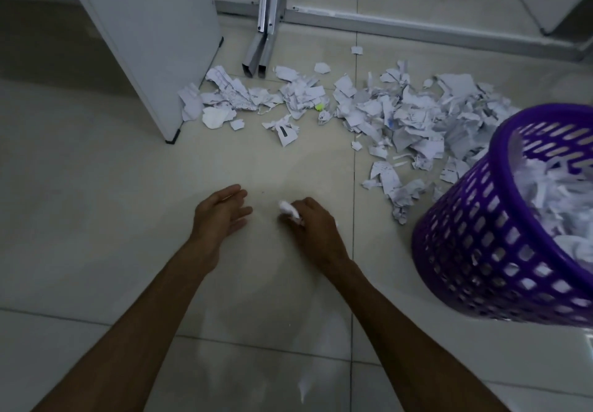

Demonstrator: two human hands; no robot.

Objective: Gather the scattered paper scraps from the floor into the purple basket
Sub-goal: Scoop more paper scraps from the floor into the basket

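Low over the floor tiles, right hand [313, 225] clutches a small wad of scraps [288, 210]; left hand [221, 211] relaxed, empty. Mid-collection. Next: carry wad right into purple basket [481, 251]; main scrap pile [401, 113] remains beyond.

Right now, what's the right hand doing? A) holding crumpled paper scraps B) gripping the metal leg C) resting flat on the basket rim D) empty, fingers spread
A: the right hand has its fingers curled round a small wad of paper scraps just above the floor tiles, well apart from the purple basket, while the left hand is open and holds nothing.
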